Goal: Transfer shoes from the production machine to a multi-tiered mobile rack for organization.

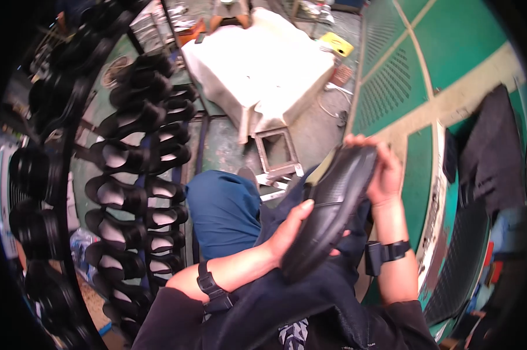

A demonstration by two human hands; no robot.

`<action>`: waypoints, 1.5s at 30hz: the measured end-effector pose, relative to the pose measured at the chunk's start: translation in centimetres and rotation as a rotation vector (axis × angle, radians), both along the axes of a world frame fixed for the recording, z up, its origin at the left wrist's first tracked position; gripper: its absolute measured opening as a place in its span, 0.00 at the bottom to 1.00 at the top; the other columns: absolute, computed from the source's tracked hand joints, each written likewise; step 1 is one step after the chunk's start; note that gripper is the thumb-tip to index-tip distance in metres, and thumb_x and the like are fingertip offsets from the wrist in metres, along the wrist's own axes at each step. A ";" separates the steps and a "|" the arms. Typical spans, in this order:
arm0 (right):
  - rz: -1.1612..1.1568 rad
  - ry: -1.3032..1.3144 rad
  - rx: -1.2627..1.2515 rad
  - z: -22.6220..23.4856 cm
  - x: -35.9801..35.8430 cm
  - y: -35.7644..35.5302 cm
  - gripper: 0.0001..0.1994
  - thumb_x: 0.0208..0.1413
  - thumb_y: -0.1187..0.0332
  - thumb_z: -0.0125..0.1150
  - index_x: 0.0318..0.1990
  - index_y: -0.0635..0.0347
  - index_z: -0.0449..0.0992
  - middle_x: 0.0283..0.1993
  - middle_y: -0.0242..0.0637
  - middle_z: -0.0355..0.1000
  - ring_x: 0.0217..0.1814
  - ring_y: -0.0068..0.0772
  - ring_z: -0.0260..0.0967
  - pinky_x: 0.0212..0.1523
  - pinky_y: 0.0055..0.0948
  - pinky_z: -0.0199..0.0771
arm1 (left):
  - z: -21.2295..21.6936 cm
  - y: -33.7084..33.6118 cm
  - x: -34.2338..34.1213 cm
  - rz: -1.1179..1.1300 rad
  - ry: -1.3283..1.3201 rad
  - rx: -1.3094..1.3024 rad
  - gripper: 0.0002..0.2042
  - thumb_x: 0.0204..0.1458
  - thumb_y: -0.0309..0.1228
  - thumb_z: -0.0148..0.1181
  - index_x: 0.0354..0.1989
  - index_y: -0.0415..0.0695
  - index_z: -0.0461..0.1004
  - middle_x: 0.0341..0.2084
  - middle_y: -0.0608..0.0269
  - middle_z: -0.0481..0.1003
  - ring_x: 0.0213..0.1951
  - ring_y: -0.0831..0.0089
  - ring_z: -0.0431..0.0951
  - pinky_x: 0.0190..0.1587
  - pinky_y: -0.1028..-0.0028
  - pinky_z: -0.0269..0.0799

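A black shoe (333, 201) is tilted above my lap, one end up toward the right and the other down near my left wrist. My left hand (290, 230) grips its lower part, the thumb along the near side and fingertips showing past the far edge. Around the upper end my right hand (386, 169) is closed, with its fingers over the tip. A yellowish-green strip (322, 169) shows along the shoe's left edge; I cannot tell whether it is lining or a cloth.
Racks with several rows of black shoes (120, 192) stand at my left. Ahead is a cloth-covered table (263, 58) with a square metal frame (277, 150) before it. Green panels (415, 70) run along the right, where a dark cloth (494, 151) hangs. A yellow object (337, 44) lies beyond the table.
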State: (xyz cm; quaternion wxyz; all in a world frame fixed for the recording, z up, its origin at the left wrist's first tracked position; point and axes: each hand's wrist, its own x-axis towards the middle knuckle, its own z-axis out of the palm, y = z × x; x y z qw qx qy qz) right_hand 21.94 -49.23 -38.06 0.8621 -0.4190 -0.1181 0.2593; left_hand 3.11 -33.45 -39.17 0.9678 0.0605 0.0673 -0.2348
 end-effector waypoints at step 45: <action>0.362 0.089 -0.462 -10.5 -2.0 9.6 0.13 0.56 0.68 0.54 0.41 0.69 0.80 0.39 0.38 0.78 0.42 0.28 0.74 0.47 0.24 0.71 | -11.4 7.0 9.3 0.321 0.252 0.992 0.42 0.58 0.48 0.53 0.76 0.47 0.39 0.70 0.57 0.53 0.70 0.65 0.53 0.68 0.72 0.48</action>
